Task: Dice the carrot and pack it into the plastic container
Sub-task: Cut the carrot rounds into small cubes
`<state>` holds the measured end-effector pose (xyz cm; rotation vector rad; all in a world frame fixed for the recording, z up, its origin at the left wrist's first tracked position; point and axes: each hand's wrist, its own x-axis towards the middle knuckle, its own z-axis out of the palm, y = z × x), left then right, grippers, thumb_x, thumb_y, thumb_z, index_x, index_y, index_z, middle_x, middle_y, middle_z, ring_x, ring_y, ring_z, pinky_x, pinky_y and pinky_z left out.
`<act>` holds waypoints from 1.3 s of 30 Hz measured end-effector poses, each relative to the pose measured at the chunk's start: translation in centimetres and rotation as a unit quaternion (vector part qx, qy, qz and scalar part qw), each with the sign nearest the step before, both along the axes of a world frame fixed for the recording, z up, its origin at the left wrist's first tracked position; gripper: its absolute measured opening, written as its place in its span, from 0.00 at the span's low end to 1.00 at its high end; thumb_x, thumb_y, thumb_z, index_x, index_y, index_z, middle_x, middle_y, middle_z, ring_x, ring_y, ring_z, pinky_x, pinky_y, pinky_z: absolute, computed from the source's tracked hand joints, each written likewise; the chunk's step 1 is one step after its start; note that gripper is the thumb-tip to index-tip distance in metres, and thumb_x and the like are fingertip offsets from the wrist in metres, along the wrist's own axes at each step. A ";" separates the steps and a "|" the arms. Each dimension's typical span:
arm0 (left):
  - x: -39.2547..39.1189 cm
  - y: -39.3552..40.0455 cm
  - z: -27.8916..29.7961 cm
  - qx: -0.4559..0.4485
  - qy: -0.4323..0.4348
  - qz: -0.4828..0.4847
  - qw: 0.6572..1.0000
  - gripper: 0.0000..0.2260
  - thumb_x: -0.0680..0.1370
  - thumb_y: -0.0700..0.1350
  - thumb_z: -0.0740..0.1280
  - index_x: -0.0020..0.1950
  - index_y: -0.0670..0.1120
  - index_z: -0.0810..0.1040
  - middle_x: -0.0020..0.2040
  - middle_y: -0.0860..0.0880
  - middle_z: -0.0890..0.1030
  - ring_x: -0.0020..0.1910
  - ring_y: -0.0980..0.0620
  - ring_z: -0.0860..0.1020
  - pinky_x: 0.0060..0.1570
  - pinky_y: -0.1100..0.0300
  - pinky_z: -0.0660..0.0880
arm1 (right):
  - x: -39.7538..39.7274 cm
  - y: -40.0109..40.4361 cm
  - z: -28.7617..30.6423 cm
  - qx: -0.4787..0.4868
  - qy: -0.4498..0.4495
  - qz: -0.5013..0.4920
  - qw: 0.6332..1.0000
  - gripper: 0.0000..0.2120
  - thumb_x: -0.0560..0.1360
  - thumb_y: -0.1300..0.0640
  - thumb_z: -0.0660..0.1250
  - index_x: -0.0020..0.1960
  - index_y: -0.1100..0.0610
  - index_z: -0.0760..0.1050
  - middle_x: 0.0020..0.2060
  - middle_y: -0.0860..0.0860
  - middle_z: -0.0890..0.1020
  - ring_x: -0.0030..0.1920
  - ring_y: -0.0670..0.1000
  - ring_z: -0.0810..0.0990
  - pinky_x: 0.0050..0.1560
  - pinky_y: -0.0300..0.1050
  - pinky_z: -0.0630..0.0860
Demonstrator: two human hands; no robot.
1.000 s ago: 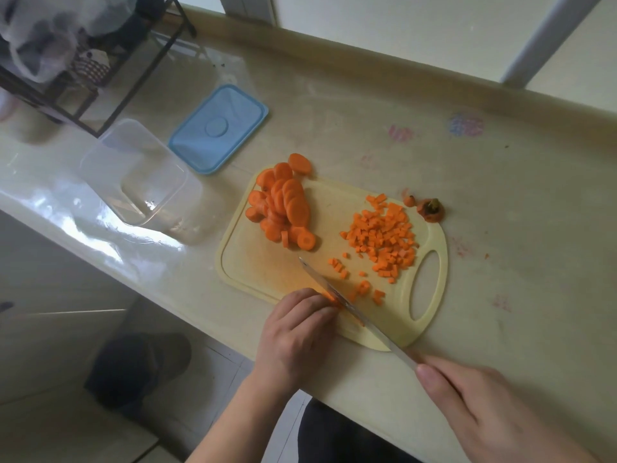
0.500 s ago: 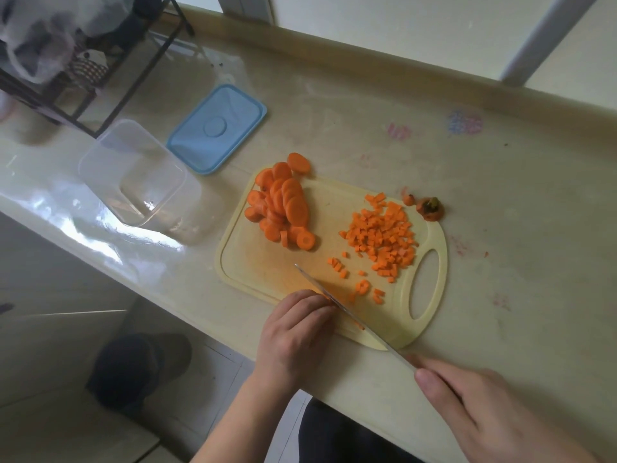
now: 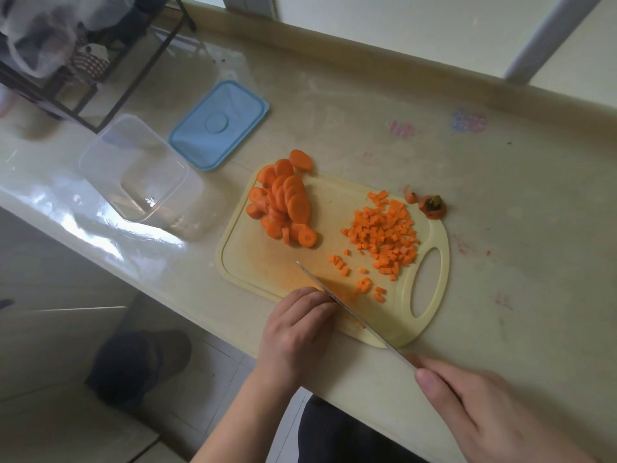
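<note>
A yellow cutting board [image 3: 267, 262] lies on the counter. Carrot slices [image 3: 283, 205] are heaped at its far left, and diced carrot [image 3: 384, 235] is piled on its right, with loose cubes nearer me. My left hand [image 3: 297, 332] sits at the board's near edge. Its fingers are curled over a carrot piece that is mostly hidden, with a little orange showing beside the blade. My right hand [image 3: 474, 409] grips the handle of a knife [image 3: 337, 302], and the blade runs along my left fingertips. The clear plastic container [image 3: 110, 155] stands empty to the left of the board.
A blue lid [image 3: 218, 125] lies beyond the container. The carrot top and a scrap [image 3: 432, 207] lie off the board's far right corner. A black wire rack [image 3: 83, 78] with bags stands at the far left. The counter's edge runs just under my hands.
The knife blade has shifted only slightly beside my left fingers. Both hands keep their places, and the carrot piles have not moved.
</note>
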<state>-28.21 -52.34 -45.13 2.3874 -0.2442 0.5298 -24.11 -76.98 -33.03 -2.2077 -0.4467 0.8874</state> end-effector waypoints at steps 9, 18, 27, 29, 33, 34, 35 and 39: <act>0.0 0.1 0.1 0.004 -0.003 -0.005 1.000 0.06 0.76 0.34 0.73 0.53 0.38 0.86 0.53 0.45 0.85 0.54 0.46 0.82 0.55 0.54 0.80 | 0.1 0.3 -1.7 0.000 0.012 0.015 1.000 0.28 0.74 0.29 0.42 0.60 0.40 0.72 0.45 0.46 0.84 0.47 0.43 0.81 0.51 0.46 0.77; 0.5 0.3 0.3 0.055 0.007 0.009 0.998 0.07 0.80 0.38 0.67 0.49 0.39 0.85 0.49 0.45 0.83 0.49 0.45 0.80 0.47 0.53 0.79 | 3.6 -1.3 -0.7 0.015 -0.005 -0.017 1.000 0.24 0.74 0.31 0.47 0.41 0.47 0.72 0.25 0.46 0.73 0.27 0.43 0.71 0.31 0.38 0.68; 4.5 -0.3 0.0 0.025 0.046 -0.003 0.999 0.12 0.74 0.30 0.74 0.54 0.41 0.83 0.53 0.45 0.82 0.51 0.47 0.80 0.48 0.55 0.78 | 5.2 -0.1 0.1 0.006 0.021 -0.045 0.999 0.19 0.73 0.36 0.49 0.37 0.44 0.72 0.24 0.49 0.71 0.26 0.43 0.69 0.34 0.48 0.71; 6.1 -1.1 0.3 0.001 0.029 0.002 1.000 0.13 0.73 0.30 0.73 0.54 0.44 0.82 0.51 0.45 0.82 0.49 0.48 0.80 0.47 0.56 0.77 | 5.0 -0.1 0.5 0.014 0.036 -0.067 0.997 0.23 0.74 0.37 0.51 0.36 0.54 0.71 0.23 0.49 0.70 0.24 0.43 0.68 0.27 0.42 0.68; 7.6 -2.6 0.7 -0.029 0.029 0.049 0.998 0.12 0.72 0.31 0.72 0.51 0.45 0.83 0.50 0.49 0.83 0.47 0.50 0.81 0.44 0.58 0.78 | 4.8 -0.3 1.0 0.045 0.081 -0.142 0.986 0.21 0.77 0.42 0.53 0.35 0.57 0.67 0.23 0.49 0.67 0.21 0.44 0.64 0.22 0.33 0.60; 7.6 -2.7 0.8 -0.032 0.029 0.060 0.997 0.11 0.72 0.31 0.72 0.50 0.44 0.83 0.50 0.49 0.84 0.47 0.51 0.82 0.44 0.59 0.78 | 4.9 -0.4 1.0 0.054 0.091 -0.157 0.982 0.21 0.77 0.42 0.53 0.35 0.56 0.66 0.23 0.49 0.66 0.20 0.45 0.63 0.20 0.33 0.59; 7.6 -2.8 1.0 -0.033 0.026 0.065 0.997 0.10 0.72 0.31 0.71 0.50 0.43 0.84 0.51 0.48 0.84 0.48 0.51 0.81 0.46 0.61 0.78 | 5.0 -0.4 1.0 0.061 0.096 -0.170 0.979 0.20 0.77 0.42 0.53 0.35 0.56 0.65 0.23 0.49 0.66 0.20 0.44 0.62 0.20 0.33 0.58; 6.5 -2.7 3.0 -0.012 -0.006 0.066 0.998 0.12 0.74 0.34 0.61 0.46 0.44 0.83 0.50 0.48 0.83 0.49 0.51 0.80 0.48 0.61 0.76 | 5.3 -1.1 1.1 0.060 0.025 -0.124 0.990 0.20 0.74 0.37 0.51 0.36 0.49 0.71 0.22 0.47 0.69 0.22 0.43 0.66 0.25 0.36 0.63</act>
